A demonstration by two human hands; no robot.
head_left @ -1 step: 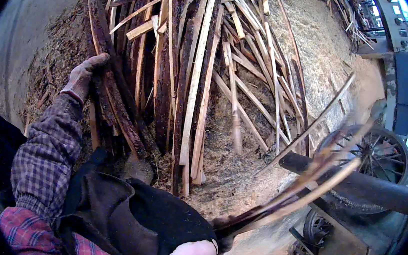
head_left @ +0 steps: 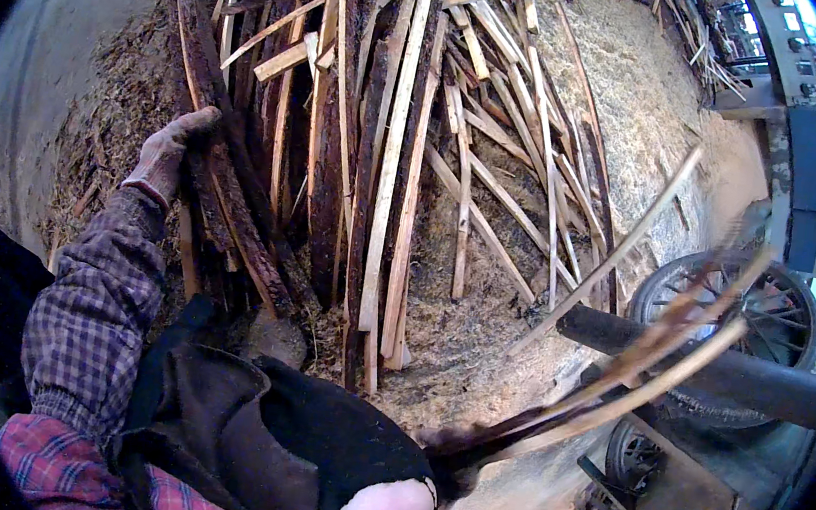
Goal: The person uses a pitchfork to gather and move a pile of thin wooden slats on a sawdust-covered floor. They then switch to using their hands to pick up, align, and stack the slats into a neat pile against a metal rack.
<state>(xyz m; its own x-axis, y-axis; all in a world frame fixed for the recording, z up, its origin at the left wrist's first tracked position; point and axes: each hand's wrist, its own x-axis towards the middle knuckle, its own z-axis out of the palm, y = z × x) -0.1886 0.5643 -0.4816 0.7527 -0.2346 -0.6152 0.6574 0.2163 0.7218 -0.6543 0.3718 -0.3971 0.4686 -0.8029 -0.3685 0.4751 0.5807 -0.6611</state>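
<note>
My left hand (head_left: 170,149), in a pale knitted glove, closes round the edge of a long bark-covered wood strip (head_left: 225,179) at the left side of a heap. Checked cloth covers that arm. Pale and bark-edged wood strips (head_left: 395,153) lie in the heap, most of them lengthwise, a few crossing on top. At the lower right, a bundle of long strips (head_left: 649,388) sticks out from beside my dark clothing, its far ends smeared by motion. My right hand does not show; the near ends of that bundle are lost in shadow.
Sawdust and bark bits (head_left: 638,90) cover the ground around the heap. To the right, a dark round bar (head_left: 766,382) juts in before a spoked wheel (head_left: 706,289), with a smaller wheel (head_left: 635,454) below. Grey floor (head_left: 57,64) lies left; machinery (head_left: 804,179) stands right.
The strip bundle at the lower right has swung slightly, its blurred far ends now further right. One thin strip in the heap looks sharper. My left hand has stayed in place.
</note>
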